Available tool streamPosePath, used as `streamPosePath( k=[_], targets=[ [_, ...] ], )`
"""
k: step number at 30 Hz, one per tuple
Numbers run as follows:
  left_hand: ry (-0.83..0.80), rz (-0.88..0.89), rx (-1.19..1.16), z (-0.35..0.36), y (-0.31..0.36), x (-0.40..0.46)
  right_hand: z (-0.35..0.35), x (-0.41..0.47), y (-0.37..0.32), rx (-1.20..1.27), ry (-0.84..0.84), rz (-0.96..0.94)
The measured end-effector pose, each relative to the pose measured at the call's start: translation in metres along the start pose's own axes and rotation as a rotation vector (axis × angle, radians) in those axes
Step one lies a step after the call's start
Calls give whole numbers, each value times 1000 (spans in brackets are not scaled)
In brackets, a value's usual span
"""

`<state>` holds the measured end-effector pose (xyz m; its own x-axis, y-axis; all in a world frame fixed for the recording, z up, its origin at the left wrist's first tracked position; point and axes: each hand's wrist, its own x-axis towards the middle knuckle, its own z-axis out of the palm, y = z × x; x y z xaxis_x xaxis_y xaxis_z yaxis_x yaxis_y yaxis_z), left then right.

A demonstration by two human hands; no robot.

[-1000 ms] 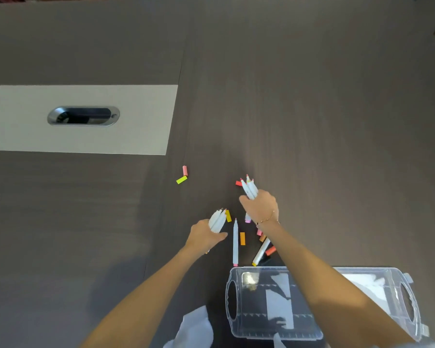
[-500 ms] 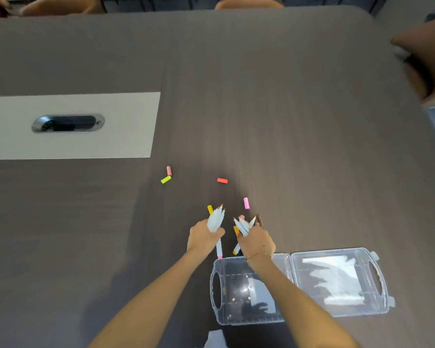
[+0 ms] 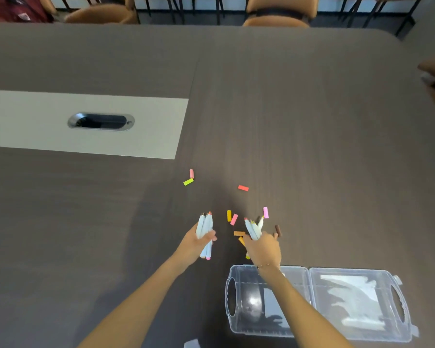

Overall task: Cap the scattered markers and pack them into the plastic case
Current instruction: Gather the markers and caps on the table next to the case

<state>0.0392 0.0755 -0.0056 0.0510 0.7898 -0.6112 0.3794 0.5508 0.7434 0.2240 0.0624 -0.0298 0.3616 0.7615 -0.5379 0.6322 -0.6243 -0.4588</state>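
Observation:
My left hand (image 3: 196,243) grips a bundle of white uncapped markers (image 3: 205,228), tips pointing away from me. My right hand (image 3: 264,248) grips a second bundle of white markers (image 3: 253,228), fanned out above its fingers. Loose caps lie on the dark table: a pink cap (image 3: 191,173) and a yellow-green cap (image 3: 188,182) to the far left, a red cap (image 3: 243,188), a pink cap (image 3: 265,212), a yellow cap (image 3: 229,215), orange caps (image 3: 239,233) and a brown cap (image 3: 278,231) between and beside the hands. The clear plastic case (image 3: 312,275) lies open near me, under my right forearm.
A pale inset panel (image 3: 148,126) with a metal cable grommet (image 3: 101,121) sits at the left of the table. Brown chairs (image 3: 279,13) stand along the far edge. A scrap of white paper (image 3: 191,344) shows at the bottom edge.
The view has tilted up and shows more of the table. My right hand drew back toward me with its markers, then both hands moved apart. The single marker lying between them is gone from the table.

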Motion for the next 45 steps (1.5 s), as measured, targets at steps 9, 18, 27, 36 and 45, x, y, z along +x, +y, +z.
streamPosePath(
  k=[9,18,27,36,45],
  targets=[
    [233,152,-216,-19,-11,2,55,-27,-70,565,3,-419],
    [415,240,-87,-24,-44,31,104,9,-64,489,64,-509],
    [465,3,-112,-25,-34,44,100,4,-75,471,4,-339],
    [176,-246,138,-33,-36,25,103,-19,-60,242,-122,-103],
    [332,-100,179,-29,-54,15,103,-39,-55,376,-3,-96]
  ],
)
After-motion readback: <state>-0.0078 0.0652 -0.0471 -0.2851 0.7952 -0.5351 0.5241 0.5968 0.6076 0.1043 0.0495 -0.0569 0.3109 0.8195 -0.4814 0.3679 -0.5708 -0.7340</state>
